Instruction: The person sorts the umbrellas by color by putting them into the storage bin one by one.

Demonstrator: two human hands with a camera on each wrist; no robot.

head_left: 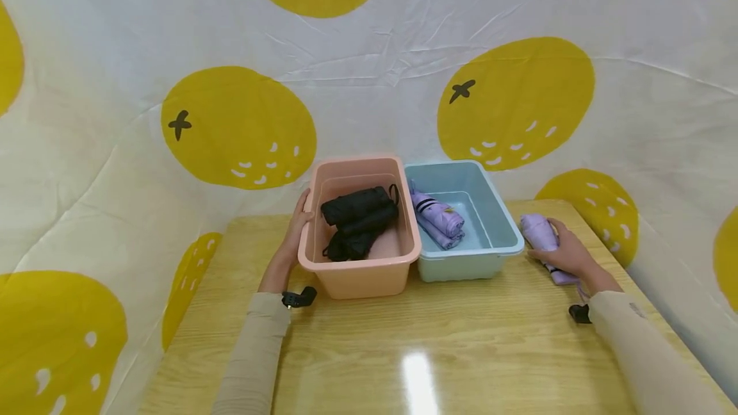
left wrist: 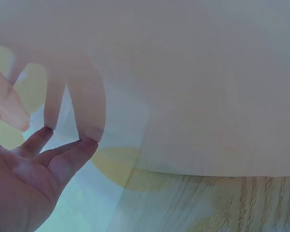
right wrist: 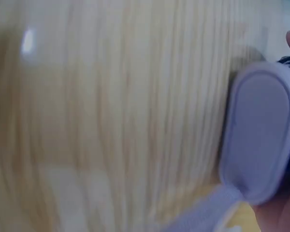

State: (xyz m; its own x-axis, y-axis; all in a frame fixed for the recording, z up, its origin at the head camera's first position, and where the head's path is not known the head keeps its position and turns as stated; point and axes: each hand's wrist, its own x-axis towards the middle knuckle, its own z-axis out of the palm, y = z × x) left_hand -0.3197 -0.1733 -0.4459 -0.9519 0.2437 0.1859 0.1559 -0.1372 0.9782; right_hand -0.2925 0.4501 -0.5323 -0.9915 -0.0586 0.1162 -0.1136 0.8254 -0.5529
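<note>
My left hand (head_left: 295, 226) is at the left side of the pink bin (head_left: 360, 280), its thumb by the rim. In the left wrist view, spread fingertips (left wrist: 91, 143) touch the bin's smooth outer wall (left wrist: 208, 96). On the right, my right hand (head_left: 567, 252) grips a lavender folding umbrella (head_left: 539, 230) lying on the table. The right wrist view shows the umbrella's flat oval handle end (right wrist: 258, 125) and its strap (right wrist: 208, 210); most of that hand is out of frame. Black folded umbrellas (head_left: 360, 207) lie in the pink bin.
A light blue bin (head_left: 461, 268) stands against the pink bin's right side, with rolled lavender umbrellas (head_left: 438, 216) along its left wall. Both stand on a wooden table (head_left: 357, 351) in front of a fruit-patterned cloth (head_left: 369, 114).
</note>
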